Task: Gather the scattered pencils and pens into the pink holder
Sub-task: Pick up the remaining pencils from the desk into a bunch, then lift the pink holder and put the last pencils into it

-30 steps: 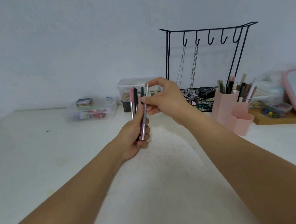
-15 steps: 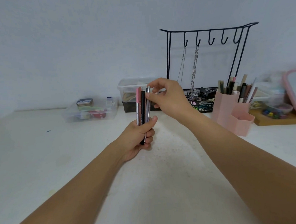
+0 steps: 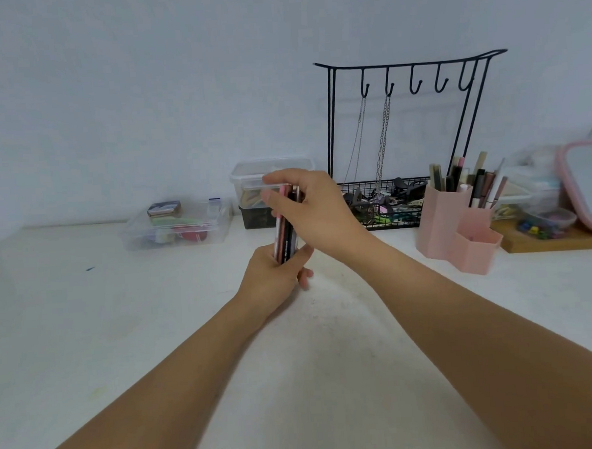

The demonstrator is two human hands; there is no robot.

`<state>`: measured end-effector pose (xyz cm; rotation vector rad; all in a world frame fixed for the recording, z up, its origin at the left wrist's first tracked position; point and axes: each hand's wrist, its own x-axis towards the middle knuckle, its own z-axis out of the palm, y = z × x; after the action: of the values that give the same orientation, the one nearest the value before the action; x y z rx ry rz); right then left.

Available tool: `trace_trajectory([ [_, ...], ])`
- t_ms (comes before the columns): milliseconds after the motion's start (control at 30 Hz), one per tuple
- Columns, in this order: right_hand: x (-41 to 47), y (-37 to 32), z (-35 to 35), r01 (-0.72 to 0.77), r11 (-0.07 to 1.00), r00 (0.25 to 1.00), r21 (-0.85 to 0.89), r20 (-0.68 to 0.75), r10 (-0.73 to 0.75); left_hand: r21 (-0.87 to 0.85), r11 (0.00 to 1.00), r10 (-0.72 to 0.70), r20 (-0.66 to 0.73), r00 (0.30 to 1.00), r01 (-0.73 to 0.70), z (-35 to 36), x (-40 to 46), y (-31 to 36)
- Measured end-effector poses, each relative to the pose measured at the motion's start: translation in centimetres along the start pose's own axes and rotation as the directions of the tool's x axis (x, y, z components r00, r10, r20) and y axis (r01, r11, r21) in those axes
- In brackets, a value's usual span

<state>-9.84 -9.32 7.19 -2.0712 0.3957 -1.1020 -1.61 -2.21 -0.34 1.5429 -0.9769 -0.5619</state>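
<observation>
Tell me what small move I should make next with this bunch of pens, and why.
Probably carry the bundle of pens rightward to the pink holder. Both the left hand and right hand already grip it upright, its tips look evened up, and the holder stands apart to the right with pens already in it.

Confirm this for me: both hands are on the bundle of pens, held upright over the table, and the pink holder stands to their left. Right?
Not quite. The head view shows the pink holder to the right of the bundle of pens, not the left. Left hand and right hand do both grip it upright over the table.
</observation>
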Motion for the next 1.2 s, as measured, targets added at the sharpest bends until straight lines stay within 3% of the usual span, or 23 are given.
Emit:
trace_trajectory([
  [100, -0.3, 0.1, 0.5, -0.149, 0.92, 0.988, 0.362, 0.097, 0.122, -0.007, 1.0, 0.014, 0.026, 1.0, -0.014, 0.3, -0.3, 0.2],
  [300, -0.6, 0.4, 1.1, -0.009, 0.987, 0.995, 0.158, 0.103, -0.007, 0.076, 0.994, -0.082, 0.027, 0.996, 0.08, 0.2, -0.3, 0.3],
  [500, -1.3, 0.5, 0.6, -0.084, 0.963, 0.992, 0.255, 0.115, 0.056, 0.045, 0.999, -0.029, 0.035, 0.999, 0.027, 0.2, -0.4, 0.5],
  [600, -2.1, 1.2, -2.3, -0.085, 0.994, 0.995, 0.072, -0.045, 0.088, -0.16, 0.983, -0.09, 0.028, 0.996, 0.093, 0.4, -0.4, 0.8],
  [667, -3.5, 2.9, -5.5, -0.115, 0.94, 0.969, -0.322, -0.244, 0.035, -0.269, 0.954, -0.125, 0.039, 0.991, 0.131, 1.0, -0.8, 1.2],
  [700, -4.3, 3.9, -7.2, -0.184, 0.835, 0.953, -0.519, -0.303, 0.022, -0.3, 0.942, -0.141, 0.053, 0.989, 0.15, 1.5, -1.0, 1.4],
  [767, -6.3, 5.4, -10.6, -0.327, 0.587, 0.928, -0.741, -0.369, 0.051, -0.309, 0.935, -0.152, 0.095, 0.984, 0.174, 2.3, -1.4, 1.7],
  [833, -7.9, 6.5, -13.0, -0.384, 0.403, 0.919, -0.831, -0.385, 0.083, -0.277, 0.944, -0.149, 0.133, 0.98, 0.181, 2.7, -1.6, 1.7],
  [900, -8.5, 7.4, -14.2, -0.43, 0.297, 0.902, -0.852, -0.415, 0.117, -0.276, 0.943, -0.148, 0.158, 0.976, 0.188, 2.6, -1.5, 1.7],
  [1000, -8.0, 8.9, -14.1, -0.506, 0.284, 0.863, -0.815, -0.476, 0.169, -0.295, 0.938, -0.143, 0.157, 0.977, 0.184, 2.3, -1.6, 1.6],
  [1200, -7.9, 9.0, -11.1, -0.392, 0.483, 0.92, -0.783, -0.325, 0.219, -0.268, 0.952, -0.109, 0.162, 0.981, 0.15, 2.3, -1.5, 1.4],
])
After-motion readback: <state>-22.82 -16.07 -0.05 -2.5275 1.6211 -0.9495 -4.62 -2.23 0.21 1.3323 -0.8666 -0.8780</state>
